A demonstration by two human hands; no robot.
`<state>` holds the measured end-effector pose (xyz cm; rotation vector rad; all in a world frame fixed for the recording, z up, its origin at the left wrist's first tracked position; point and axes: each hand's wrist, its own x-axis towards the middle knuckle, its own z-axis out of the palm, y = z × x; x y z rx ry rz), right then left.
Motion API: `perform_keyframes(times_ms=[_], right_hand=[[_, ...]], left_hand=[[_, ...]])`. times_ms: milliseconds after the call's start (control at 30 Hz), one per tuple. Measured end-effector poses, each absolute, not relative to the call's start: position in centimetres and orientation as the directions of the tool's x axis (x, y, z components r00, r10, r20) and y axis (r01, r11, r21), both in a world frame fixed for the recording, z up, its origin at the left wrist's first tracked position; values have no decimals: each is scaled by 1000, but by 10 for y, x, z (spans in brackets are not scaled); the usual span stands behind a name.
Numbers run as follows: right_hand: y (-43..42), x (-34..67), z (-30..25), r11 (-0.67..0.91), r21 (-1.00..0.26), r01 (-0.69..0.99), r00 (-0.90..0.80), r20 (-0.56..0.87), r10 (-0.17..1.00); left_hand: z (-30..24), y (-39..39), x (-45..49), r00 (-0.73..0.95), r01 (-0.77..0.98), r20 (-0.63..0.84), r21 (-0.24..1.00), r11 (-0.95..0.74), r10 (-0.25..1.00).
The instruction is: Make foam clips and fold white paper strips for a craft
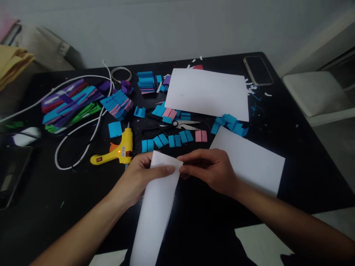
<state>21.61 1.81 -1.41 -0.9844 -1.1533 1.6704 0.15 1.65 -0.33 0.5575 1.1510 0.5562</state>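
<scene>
A long white sheet of paper (155, 207), folded or curled lengthwise, runs from my hands toward the near table edge. My left hand (141, 177) grips its far end, thumb pressed on top. My right hand (209, 168) pinches the same far end from the right side. Just beyond my hands lies a row of folded blue and pink paper pieces (173, 139). Left of them rests a yellow glue gun (118, 152), close to my left hand.
On the black table (305, 155) are two white sheets (208, 92) (249, 159), scissors (172, 125), stacks of coloured folded paper (72, 103), a white cable (83, 147) and a phone (257, 70). A tablet (12, 173) lies at the left edge.
</scene>
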Motion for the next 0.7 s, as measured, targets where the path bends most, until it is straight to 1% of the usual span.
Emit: perform_keyframes(times_ms=[133,300,367,700], right_hand=[[19,217,-16,-200,-959,-199,-333,-126,934],[20,218,-17,-125,-976,-176,-338,-60,939],[20,218,-17,-112,-981,-156,-339,-53,939],[23,220,-18,-134,-976,-169,-367,-64,928]], left_hand=[[-3,18,0,326,-141,-688,643,753,648],[-2,18,2,335,-149,-709,610,778,620],[-3,17,3,338,-150,-711,606,781,616],[-3,16,2,357,-147,-715,592,792,601]])
